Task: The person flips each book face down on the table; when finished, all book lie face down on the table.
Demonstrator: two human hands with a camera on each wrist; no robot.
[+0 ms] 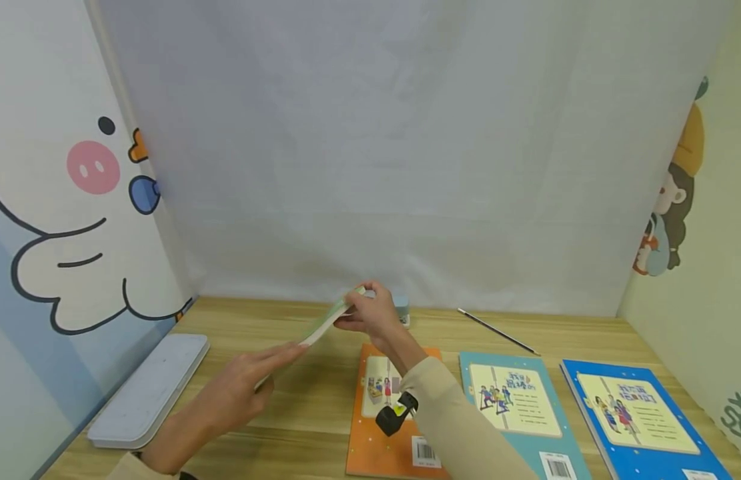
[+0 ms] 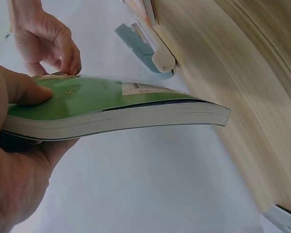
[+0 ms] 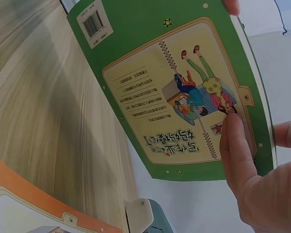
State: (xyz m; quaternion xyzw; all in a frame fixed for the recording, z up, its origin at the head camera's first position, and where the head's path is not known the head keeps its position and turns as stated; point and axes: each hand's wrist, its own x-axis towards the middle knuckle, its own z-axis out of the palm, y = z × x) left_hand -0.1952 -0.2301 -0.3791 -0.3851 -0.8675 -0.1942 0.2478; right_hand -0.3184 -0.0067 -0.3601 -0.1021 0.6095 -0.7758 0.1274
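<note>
A green-covered paperback book [image 1: 329, 321] is held up over the table, tilted with its far end higher. My left hand [image 1: 235, 383] grips its near end; in the left wrist view the thumb [image 2: 31, 94] lies on the green cover and the other fingers are underneath. At the far end my right hand [image 1: 376, 315] pinches the book. The right wrist view shows those fingers [image 3: 236, 150] on the printed cover [image 3: 136, 53], with the thumb on the other side of the edge.
Orange [image 1: 370, 447], teal [image 1: 475, 373] and blue [image 1: 592, 400] books lie in a row on the table. A pencil [image 1: 499, 331] rests behind them. A flat white case [image 1: 151, 390] is at left. A light blue and white stapler-like object [image 2: 145, 51] stands near the back curtain [image 1: 376, 167].
</note>
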